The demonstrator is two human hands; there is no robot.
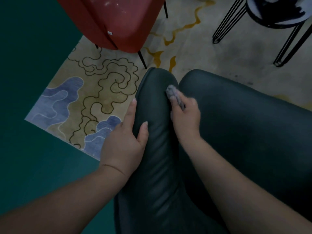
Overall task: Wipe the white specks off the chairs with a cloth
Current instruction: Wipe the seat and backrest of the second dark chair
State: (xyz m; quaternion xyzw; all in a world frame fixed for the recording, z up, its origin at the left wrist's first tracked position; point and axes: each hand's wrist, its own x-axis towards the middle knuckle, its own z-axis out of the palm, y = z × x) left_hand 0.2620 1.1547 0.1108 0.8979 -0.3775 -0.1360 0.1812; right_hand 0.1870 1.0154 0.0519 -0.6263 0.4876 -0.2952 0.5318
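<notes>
**Dark chair under the cloth, red chair still speckled**

My right hand [184,114] pinches a small grey cloth [173,95] and presses it into the crease of the dark green chair [244,132], between its backrest and seat. My left hand [125,141] steadies the backrest beside the cloth, fingers and thumb wrapped over its padded edge in a loose grip. I see no specks on this chair's visible leather. Beyond it, the red chair [118,19] shows white specks, so I judge that one is left.
</notes>
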